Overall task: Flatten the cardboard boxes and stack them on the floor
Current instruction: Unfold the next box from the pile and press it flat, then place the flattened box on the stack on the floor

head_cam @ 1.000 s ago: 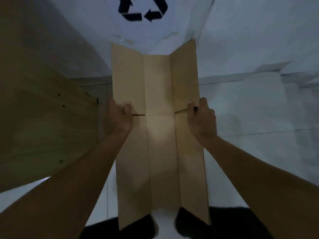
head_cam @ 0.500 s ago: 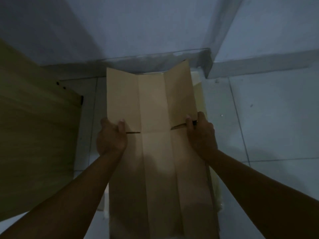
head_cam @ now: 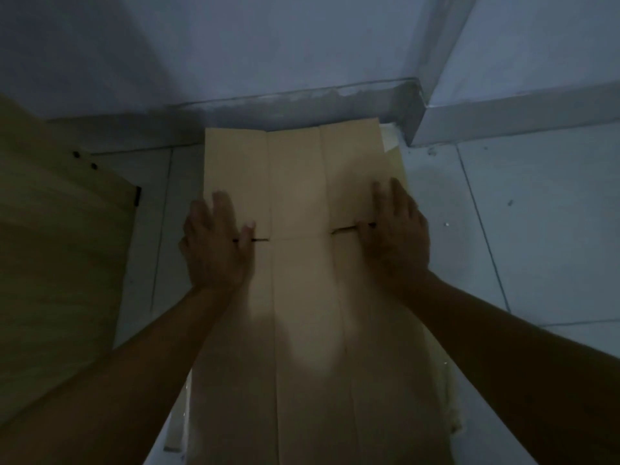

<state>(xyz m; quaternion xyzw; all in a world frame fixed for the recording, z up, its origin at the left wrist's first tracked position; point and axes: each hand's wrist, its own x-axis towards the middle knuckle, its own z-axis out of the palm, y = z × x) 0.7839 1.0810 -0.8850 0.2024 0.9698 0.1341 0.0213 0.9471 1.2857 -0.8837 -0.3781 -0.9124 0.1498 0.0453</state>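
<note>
Dim tiled floor (head_cam: 536, 229) meets a grey wall (head_cam: 268, 45) at 12 o'clock. At 9 o'clock stands a wood panel (head_cam: 60, 246). Centre frame, a flattened box (head_cam: 298, 182) lies on a pale stack (head_cam: 397, 166) of cardboard. Left hand (head_cam: 214, 245) rests flat on the box's left edge, fingers straight and loosely spread. Right hand (head_cam: 396, 229) presses the right edge at 3 o'clock, fingers extended.

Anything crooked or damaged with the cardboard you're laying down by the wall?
No damage shows. The flattened cardboard box lies slightly off the paler sheets beneath, which stick out along its right edge. The left hand and right hand lie flat on it at the flap slits.
</note>
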